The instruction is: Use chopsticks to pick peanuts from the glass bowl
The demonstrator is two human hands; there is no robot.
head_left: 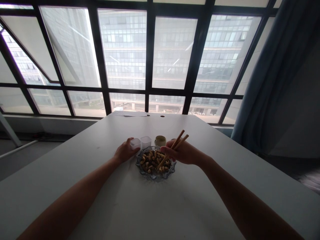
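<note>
At far left, beyond the left hand, a tilted window pane [31,45] is seen. The left hand [126,150] is partly closed, its thumb and fingers set around the near translucent container [135,144], which is held upright. Just to the right of that hand, a second translucent container [146,141] is placed beside the first.

Between the hands, slightly nearer the viewer, a scalloped glass bowl [155,176] is positioned on the white table [130,203]. It is filled with tan and brown pieces [150,160]. Behind the bowl, to the left of the right hand, a small yellowish cup [160,140] is located.

A pair of wooden chopsticks [178,139] is gripped by the right hand [183,152], its fingers closed around them. The tips are lowered among the pieces; whether one is pinched cannot be determined. Beyond the right arm, a blue curtain [260,96] is hung.
</note>
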